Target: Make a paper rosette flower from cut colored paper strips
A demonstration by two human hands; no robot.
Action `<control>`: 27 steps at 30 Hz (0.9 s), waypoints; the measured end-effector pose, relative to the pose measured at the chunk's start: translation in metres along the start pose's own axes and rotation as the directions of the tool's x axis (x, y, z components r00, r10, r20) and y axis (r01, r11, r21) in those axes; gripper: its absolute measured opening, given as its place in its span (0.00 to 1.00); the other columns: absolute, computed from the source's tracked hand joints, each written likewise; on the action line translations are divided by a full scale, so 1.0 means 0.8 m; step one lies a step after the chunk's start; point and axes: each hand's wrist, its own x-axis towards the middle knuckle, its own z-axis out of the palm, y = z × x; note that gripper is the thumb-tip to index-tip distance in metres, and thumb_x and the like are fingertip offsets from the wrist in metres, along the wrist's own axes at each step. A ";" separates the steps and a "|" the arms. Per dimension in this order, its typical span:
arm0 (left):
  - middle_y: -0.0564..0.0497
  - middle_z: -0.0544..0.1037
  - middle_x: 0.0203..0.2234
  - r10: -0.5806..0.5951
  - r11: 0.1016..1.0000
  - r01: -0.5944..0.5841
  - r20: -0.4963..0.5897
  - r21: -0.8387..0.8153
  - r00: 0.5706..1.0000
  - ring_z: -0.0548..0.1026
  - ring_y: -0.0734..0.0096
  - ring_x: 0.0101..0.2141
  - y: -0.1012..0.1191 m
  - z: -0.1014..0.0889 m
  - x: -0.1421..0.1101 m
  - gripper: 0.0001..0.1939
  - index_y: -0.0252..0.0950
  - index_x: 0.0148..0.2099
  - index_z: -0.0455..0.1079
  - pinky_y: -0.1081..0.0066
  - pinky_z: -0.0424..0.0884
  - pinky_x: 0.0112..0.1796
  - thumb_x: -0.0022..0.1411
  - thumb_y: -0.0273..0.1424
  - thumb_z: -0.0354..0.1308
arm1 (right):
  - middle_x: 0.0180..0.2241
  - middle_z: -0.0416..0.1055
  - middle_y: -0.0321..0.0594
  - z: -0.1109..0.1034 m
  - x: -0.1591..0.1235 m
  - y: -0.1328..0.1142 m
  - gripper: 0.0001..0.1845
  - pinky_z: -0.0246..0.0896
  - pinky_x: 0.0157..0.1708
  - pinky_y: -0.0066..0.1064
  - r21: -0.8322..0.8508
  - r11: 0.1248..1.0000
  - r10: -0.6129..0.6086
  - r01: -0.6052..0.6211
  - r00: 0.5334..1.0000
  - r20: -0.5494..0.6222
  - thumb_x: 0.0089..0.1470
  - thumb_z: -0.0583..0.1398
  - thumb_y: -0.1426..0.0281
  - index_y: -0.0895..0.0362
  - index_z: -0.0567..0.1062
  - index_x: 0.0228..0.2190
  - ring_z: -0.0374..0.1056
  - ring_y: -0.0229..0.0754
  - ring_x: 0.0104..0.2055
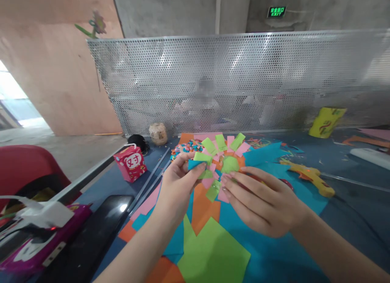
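Between my two hands is a paper flower (230,164) with a round green middle, an orange ring and pink and green strip petals around it. My left hand (179,175) pinches a small blue piece (195,164) together with a green strip at the flower's left side. On the flower's right side, the fingers of my right hand (258,197) press against the edge near the green middle. Part of the flower's lower right is hidden behind those fingers. Below lie blue, orange and green sheets (213,250).
A yellow glue gun (310,177) lies at the right. Clear sticks (149,181), a black phone (106,218), a pink box (131,163) and a purple power strip (45,250) are at the left. A perforated metal screen (183,80) stands behind the table.
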 end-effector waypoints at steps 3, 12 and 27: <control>0.52 0.75 0.27 0.008 1.000 -0.008 -0.002 0.016 1.000 0.73 0.72 0.29 0.000 0.001 0.000 0.13 0.34 0.36 0.69 0.70 0.69 0.32 0.45 0.29 0.62 | 0.35 0.74 0.41 0.000 0.000 0.000 0.01 0.68 0.37 0.38 0.008 1.000 -0.005 0.005 1.000 -0.004 0.49 0.58 0.73 0.56 0.71 0.27 0.67 0.45 0.42; 0.52 0.74 0.27 0.007 1.000 -0.007 0.003 0.007 1.000 0.73 0.72 0.29 0.004 0.000 0.000 0.16 0.33 0.40 0.69 0.70 0.70 0.32 0.44 0.27 0.62 | 0.35 0.74 0.41 0.002 0.001 -0.001 0.01 0.69 0.36 0.37 -0.009 1.000 0.014 -0.014 1.000 -0.008 0.49 0.57 0.73 0.56 0.70 0.27 0.68 0.44 0.40; 0.47 0.77 0.29 0.000 0.998 0.004 0.055 -0.058 0.998 0.75 0.66 0.30 0.015 0.001 0.001 0.16 0.32 0.42 0.67 0.68 0.71 0.30 0.48 0.28 0.59 | 0.37 0.73 0.45 0.006 -0.006 0.007 0.06 0.66 0.43 0.40 0.134 0.968 0.224 -0.213 0.972 -0.066 0.50 0.55 0.79 0.60 0.68 0.32 0.66 0.44 0.45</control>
